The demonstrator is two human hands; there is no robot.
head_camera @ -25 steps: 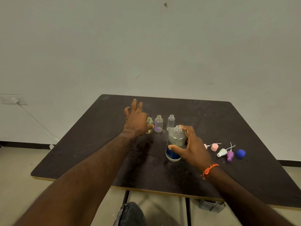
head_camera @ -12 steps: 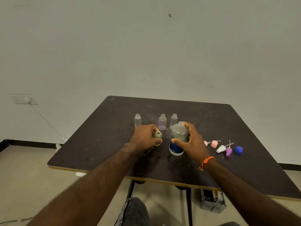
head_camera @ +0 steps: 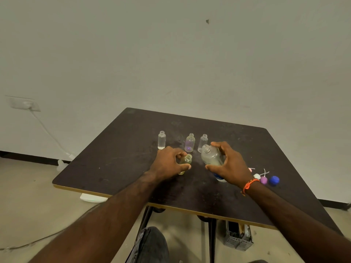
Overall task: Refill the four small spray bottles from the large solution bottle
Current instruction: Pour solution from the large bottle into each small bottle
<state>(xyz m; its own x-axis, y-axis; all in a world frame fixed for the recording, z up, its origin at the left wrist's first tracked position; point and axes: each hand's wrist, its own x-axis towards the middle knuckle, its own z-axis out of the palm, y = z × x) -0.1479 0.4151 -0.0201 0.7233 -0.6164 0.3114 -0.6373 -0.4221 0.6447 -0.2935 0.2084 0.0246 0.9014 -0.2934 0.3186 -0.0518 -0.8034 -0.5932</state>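
Note:
My left hand [head_camera: 169, 161] grips a small yellowish bottle [head_camera: 185, 162], uncapped and tilted to the right. My right hand [head_camera: 230, 165] grips the large solution bottle [head_camera: 209, 156], open at the neck and tilted left toward the small one, its blue label partly hidden by my palm. Behind them three more small open bottles stand upright: a clear one [head_camera: 161, 140] at the left, a purple-tinted one [head_camera: 189, 142] and another clear one [head_camera: 202, 143].
The dark table [head_camera: 123, 154] bears loose spray caps at the right: pink [head_camera: 250, 169], white [head_camera: 257, 176], purple [head_camera: 263, 180], and a blue cap [head_camera: 274, 180]. A wall socket and cable are at the left. A grey crate [head_camera: 238, 237] sits under the table.
My left hand picked the yellowish bottle out of the row and drew it nearer. My right hand lifted the large bottle and tipped it left toward the small one.

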